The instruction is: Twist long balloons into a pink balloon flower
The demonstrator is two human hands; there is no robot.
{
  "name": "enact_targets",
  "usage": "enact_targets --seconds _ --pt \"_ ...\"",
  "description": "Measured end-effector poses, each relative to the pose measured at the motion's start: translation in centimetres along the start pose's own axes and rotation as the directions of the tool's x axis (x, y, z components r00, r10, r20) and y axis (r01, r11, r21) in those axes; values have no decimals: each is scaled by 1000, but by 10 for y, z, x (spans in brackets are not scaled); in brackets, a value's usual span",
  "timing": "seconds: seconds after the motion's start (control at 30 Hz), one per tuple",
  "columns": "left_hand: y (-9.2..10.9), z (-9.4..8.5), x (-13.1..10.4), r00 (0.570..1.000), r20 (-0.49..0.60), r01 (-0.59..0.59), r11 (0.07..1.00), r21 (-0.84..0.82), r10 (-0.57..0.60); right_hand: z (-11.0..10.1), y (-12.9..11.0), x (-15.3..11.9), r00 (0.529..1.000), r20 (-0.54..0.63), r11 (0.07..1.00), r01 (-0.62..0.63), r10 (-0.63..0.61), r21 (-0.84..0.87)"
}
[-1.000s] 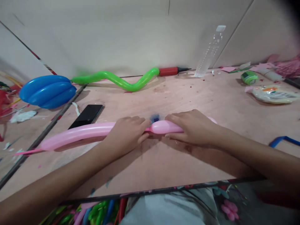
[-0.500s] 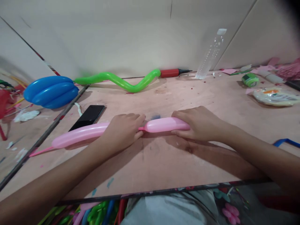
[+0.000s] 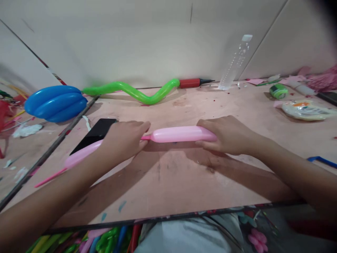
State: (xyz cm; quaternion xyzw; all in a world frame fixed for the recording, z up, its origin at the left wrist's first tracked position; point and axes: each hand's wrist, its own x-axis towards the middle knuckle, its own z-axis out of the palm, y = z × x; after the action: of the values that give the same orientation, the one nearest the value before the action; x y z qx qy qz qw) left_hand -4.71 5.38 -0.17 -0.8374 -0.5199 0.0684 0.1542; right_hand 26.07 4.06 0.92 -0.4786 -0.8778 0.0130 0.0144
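A pink long balloon stretches between my hands, just above the table. My left hand is closed around it beside a thin, dark-pink narrow stretch. Past that hand more inflated balloon shows on the left, ending in a thin uninflated tail that points to the lower left. My right hand grips the right end of the pink section between thumb and fingers; that end is hidden in the palm. Behind my left hand a black phone lies on the table, partly covered.
Along the wall lie blue balloons, a bent green balloon and a red hand pump. A clear bottle leans there. At right are green tape, a plastic packet and a blue strip. The table's edge runs in front.
My left hand has moved left and slightly up along with the balloon's narrow part. A longer pink section now shows between my hands. My right hand has shifted slightly.
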Motion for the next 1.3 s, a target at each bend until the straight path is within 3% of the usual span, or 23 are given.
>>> enact_targets --seconds 0.17,0.3,0.43,0.5,0.63,0.7,0.9,1.07,1.2,1.3 --pt "-22 8 -20 987 77 147 989 -34 -144 -5 11 -5 997 43 998 -69 69 -3" --pt "-32 20 -41 991 120 64 997 -40 -59 6 18 -10 999 49 999 16 -17 36" --pt "-40 19 -50 997 64 -35 996 79 30 12 18 -12 997 29 997 65 -66 51" --pt "-44 16 -51 997 38 57 994 96 -61 10 18 -13 998 15 998 57 -57 34" --pt "-49 13 -54 956 53 286 956 71 -290 3 25 -14 1000 -5 1000 -9 9 -13" --pt "-49 16 -56 958 53 280 960 28 -281 0 28 -15 1000 -8 999 -28 28 -21" --pt "-52 25 -54 993 -29 118 993 -3 -118 -11 26 -17 996 33 997 -80 80 -8" --pt "-70 30 -55 961 66 268 963 -2 -267 -20 25 -18 976 73 979 -203 204 -31" --pt "-82 30 -59 974 80 212 977 18 -213 -20 27 -17 972 78 975 -221 223 -31" --pt "-77 20 -58 982 60 178 984 0 -178 -14 25 -13 983 93 988 -157 157 -7"
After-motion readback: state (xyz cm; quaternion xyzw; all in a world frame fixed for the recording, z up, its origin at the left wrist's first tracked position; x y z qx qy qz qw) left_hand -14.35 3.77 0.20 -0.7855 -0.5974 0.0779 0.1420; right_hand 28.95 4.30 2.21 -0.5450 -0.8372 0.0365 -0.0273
